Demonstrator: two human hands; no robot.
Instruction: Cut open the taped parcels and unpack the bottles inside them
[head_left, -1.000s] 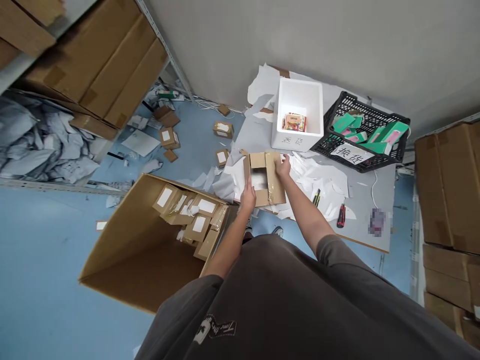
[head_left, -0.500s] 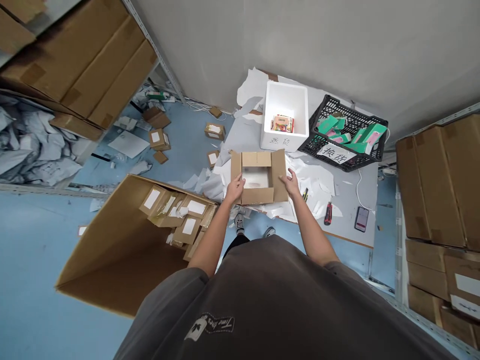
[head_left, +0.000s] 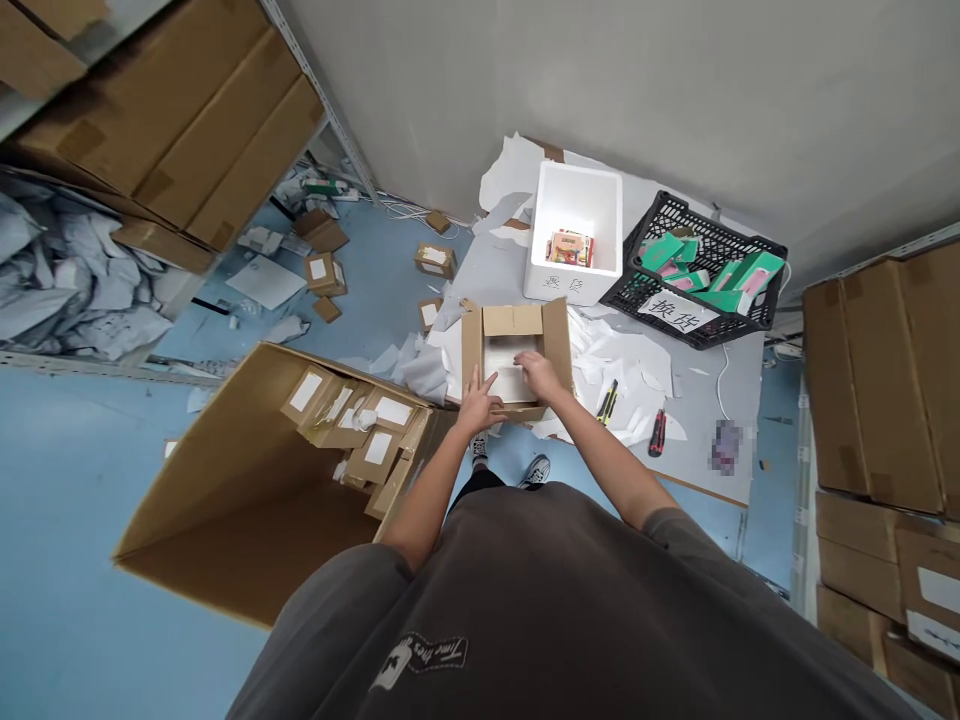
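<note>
A small cardboard box [head_left: 554,340] with its flaps folded outward stands at the table's near edge. Something flat and white [head_left: 504,352] lies inside it. My left hand [head_left: 480,404] rests on the near left corner of the box, fingers spread apart. Over the opening, my right hand [head_left: 538,374] has its fingers bent together at the white contents; what is between the fingertips, if anything, is hidden. To the right lie a yellow-and-black utility knife [head_left: 607,402] and a red-and-black cutter [head_left: 657,433].
Behind the box stand a white foam box [head_left: 573,282] with small packets and a black crate [head_left: 694,335] of green boxes. A large open carton [head_left: 195,480] with several parcels is at my left. Torn white paper [head_left: 637,365] covers part of the table [head_left: 705,400].
My right hand has left the right flap and reached into the box. The left hand has moved from the left flap to the near left corner, fingers now spread.
</note>
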